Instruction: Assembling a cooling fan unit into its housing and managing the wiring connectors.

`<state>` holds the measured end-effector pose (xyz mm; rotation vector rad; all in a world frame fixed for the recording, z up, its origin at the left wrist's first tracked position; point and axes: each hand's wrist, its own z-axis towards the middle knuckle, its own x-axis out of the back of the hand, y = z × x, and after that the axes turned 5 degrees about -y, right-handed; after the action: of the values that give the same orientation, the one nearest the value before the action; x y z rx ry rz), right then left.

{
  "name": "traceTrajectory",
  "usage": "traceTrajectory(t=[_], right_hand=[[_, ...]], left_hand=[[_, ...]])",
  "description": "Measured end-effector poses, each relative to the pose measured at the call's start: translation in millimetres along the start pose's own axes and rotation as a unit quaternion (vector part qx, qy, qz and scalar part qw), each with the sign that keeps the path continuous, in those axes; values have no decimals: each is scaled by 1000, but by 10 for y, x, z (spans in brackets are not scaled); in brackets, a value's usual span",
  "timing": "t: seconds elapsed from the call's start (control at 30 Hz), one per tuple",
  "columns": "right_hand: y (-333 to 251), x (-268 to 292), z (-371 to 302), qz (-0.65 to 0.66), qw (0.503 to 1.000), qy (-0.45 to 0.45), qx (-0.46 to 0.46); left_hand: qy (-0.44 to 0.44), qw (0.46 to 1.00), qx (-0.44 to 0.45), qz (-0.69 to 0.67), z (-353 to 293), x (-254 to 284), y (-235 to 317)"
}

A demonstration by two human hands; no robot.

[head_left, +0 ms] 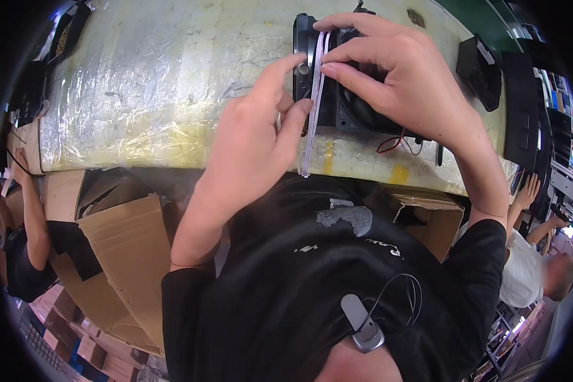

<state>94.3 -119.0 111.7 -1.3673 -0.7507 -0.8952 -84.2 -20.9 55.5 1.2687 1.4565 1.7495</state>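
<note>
A flat ribbon cable (313, 127), white and pale purple, runs lengthwise over a black device (345, 121) with a round part like a fan. My right hand (404, 70) is closed on the cable, thumb and index finger pinching its middle while another fingertip touches the upper end. My left hand (251, 137) grips the left side of the device. Its index fingertip lies near a round metal piece, and its thumb tip is beside the cable; its other fingers are curled and partly hidden. The cable's lower end hangs near the table's front edge.
Clear film covers the pale table (153, 83). Thin red and black wires (391, 143) trail from the device. A black tray (479, 71) stands at the right. Cardboard boxes (127, 248) sit below the front edge. Other people's arms (35, 210) show at both sides.
</note>
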Motion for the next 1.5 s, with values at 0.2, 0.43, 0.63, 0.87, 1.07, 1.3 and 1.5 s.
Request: traceTrajectory(t=[0.2, 0.43, 0.63, 0.87, 1.07, 1.3, 1.5], right_hand=[[80, -48, -77, -19, 999, 11, 23], [85, -25, -64, 9, 1000, -9, 7], [81, -14, -57, 32, 999, -18, 8], [69, -5, -52, 36, 999, -24, -4], [82, -5, -38, 51, 998, -31, -11], [123, 12, -7, 68, 997, -39, -2], [154, 90, 28, 131, 987, -95, 5]], left_hand=[[-66, 939, 75, -328, 118, 108, -44], [-59, 927, 20, -369, 199, 53, -224], [-39, 924, 22, -379, 226, 37, -238], [-61, 918, 48, -389, 279, 71, -203], [-70, 920, 60, -380, 307, 94, -179], [-63, 928, 49, -363, 329, 75, -199], [-48, 959, -8, -278, 310, 12, -299]])
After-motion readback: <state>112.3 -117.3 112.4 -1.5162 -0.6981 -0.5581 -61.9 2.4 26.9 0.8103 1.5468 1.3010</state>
